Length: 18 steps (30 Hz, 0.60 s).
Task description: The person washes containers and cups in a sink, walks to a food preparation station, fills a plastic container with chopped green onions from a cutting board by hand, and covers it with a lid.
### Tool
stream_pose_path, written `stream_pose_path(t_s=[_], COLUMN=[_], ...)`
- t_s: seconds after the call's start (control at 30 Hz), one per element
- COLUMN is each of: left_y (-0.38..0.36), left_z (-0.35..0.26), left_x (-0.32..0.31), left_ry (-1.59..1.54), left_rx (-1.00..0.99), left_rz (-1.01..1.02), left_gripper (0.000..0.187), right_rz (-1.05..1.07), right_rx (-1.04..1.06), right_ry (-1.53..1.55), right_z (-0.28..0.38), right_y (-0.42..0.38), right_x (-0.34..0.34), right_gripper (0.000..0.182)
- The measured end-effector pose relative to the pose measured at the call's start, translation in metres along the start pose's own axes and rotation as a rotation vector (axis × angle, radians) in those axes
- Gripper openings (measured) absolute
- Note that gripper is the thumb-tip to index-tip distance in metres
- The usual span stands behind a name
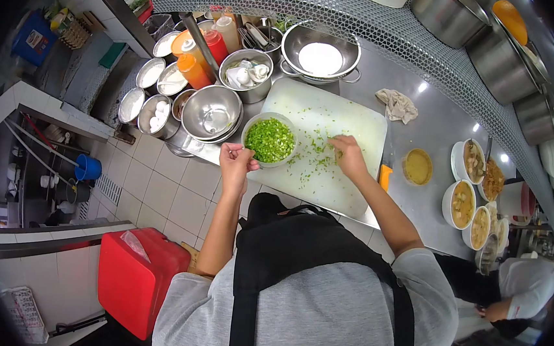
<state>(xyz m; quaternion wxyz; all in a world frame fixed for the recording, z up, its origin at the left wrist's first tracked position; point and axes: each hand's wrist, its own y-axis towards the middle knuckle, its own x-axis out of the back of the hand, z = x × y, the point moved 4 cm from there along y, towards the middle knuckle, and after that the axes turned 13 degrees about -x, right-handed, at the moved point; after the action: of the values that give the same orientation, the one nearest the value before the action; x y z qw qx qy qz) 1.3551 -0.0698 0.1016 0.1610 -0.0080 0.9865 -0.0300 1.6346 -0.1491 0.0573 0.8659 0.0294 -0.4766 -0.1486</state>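
Observation:
A round container point(246, 130) full of chopped scallions point(270, 140) stands on the left part of a white cutting board point(359, 124). My left hand point(236, 163) is at the container's near left rim, fingers curled and pinched together; what they hold, if anything, is too small to make out. Over the middle of the board my right hand point(348, 154) has its fingers closed down among loose scallion bits point(314, 159). More green bits lie scattered around it. A knife with an orange handle point(384, 177) lies by the board's right edge.
Left of the board are steel bowls point(212, 112), a pot of eggs point(246, 73) and sauce bottles point(194, 72). Behind it sits a colander point(320, 49). Rightward are a crumpled cloth point(397, 106), a yellow liquid tub point(417, 166) and soup bowls point(460, 204). Another person point(521, 290) stands at right.

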Motion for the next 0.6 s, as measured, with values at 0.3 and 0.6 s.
stream_pose_path(t_s=[0.3, 0.6], left_y=[0.002, 0.006], left_z=[0.005, -0.007], left_x=[-0.026, -0.011], left_ry=[0.017, 0.047], left_rx=[0.015, 0.018], left_rz=[0.14, 0.101], left_gripper=[0.025, 0.024], right_rz=[-0.112, -0.157], right_rx=[0.196, -0.318], right_ry=[0.332, 0.134], right_z=[0.134, 0.006], right_y=[0.041, 0.097], right_x=[0.053, 0.038], right_gripper=[0.021, 0.013])
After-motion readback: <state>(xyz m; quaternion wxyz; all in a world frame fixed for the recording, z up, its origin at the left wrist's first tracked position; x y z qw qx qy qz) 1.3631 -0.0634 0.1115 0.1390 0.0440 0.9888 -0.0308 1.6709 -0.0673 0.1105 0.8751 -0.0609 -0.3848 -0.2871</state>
